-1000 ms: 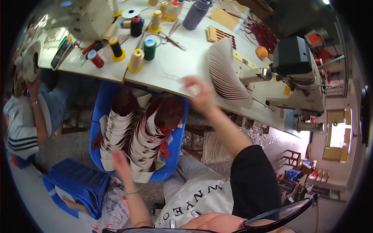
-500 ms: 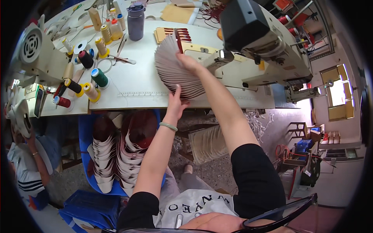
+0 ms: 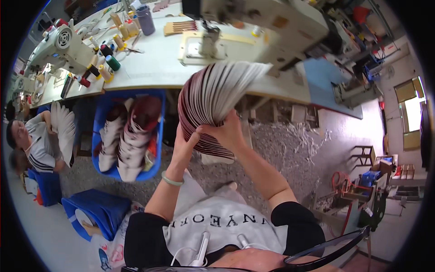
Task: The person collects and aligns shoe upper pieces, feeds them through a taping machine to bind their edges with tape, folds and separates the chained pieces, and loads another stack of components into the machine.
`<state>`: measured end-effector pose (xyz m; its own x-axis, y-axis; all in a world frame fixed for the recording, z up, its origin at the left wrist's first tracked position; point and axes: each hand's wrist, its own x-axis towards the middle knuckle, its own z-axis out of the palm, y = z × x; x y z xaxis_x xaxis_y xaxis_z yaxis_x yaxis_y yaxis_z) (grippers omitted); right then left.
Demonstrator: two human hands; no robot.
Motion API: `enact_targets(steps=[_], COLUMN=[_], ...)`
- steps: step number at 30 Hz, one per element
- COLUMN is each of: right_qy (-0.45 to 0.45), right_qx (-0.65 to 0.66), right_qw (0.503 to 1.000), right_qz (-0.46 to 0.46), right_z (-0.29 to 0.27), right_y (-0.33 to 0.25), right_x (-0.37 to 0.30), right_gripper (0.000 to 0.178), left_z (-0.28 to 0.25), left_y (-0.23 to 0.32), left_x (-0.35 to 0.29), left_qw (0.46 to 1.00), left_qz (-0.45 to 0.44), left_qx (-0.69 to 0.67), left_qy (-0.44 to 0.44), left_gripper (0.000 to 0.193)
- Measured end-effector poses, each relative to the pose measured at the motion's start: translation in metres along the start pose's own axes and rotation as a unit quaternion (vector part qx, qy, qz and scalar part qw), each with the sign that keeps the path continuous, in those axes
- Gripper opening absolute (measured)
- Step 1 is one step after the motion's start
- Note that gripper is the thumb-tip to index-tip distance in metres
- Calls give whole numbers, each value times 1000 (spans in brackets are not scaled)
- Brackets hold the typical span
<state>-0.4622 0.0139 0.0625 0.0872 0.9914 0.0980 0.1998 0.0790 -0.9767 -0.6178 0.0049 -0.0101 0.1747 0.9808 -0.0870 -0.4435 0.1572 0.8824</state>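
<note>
Since the left fingers (image 3: 183,139) and right fingers (image 3: 230,128) are curled around the fanned stack (image 3: 213,97), even pressure from both sides should prevent layers slipping.

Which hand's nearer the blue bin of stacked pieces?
Left. The left hand is right of the blue bin, not touching; the right hand is farther right. Both hold the fanned stack.

Left-hand grip (image 3: 186,141) and right-hand grip (image 3: 229,133) both closed on a fanned stack (image 3: 213,97) of white and dark-red pieces, near the surface's (image 3: 154,70) front edge. Blue bin (image 3: 155,171), left: two rows of similarly coloured pieces (image 3: 135,136).
</note>
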Motion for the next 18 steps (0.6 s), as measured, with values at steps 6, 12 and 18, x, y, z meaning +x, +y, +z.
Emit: enact_targets(steps=[6,12,18], right_qy=[155,388,516], right_qx=[-59,-39,-387], right_qw=[986,917,749], right_qz=[-5,-89,-151], right_z=[-163,-279,-367], right_y=[-11,-15,23], right_x=[-150,-233,-257], right_gripper=[46,35,48], left_z=[172,308,396], left_y=[-30,-82,-161], left_x=[-75,-106,-104], left_qw=[982,942,877], left_qz=[15,-60,-133], left_qx=[45,113,68], left_qy=[-183,-311,-457], left_gripper=[81,72,78])
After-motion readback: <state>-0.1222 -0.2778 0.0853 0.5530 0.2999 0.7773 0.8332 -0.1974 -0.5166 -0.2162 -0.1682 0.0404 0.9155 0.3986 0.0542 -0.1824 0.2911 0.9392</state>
